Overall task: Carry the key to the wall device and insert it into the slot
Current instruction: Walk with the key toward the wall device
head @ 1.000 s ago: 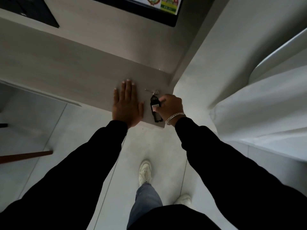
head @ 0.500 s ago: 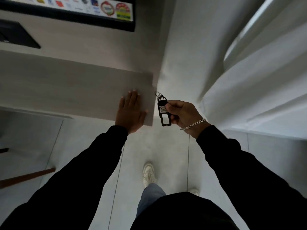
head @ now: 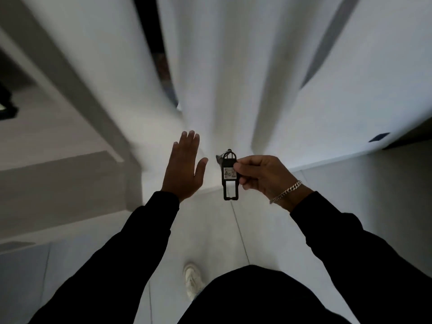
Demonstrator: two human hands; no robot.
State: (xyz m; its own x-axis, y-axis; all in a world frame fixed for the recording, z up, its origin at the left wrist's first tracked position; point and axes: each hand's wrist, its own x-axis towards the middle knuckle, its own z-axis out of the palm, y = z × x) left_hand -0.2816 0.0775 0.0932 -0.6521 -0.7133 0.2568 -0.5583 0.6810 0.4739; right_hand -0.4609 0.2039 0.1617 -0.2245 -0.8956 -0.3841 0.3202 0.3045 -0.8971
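Black key tag (head: 229,176), pale label with dark handwriting. Sleeves (head: 131,249) black; silver chain bracelet (head: 285,192). Curtain (head: 210,73) white; shoe (head: 192,280) off-white on the light grey floor (head: 217,239).

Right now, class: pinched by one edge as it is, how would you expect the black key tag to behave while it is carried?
The key tag looks like rigid plastic, keeping its flat shape though the right hand pinches only one edge. It is probably light, since fingertips alone support it. The metal ring at its top likely swings as the person walks.
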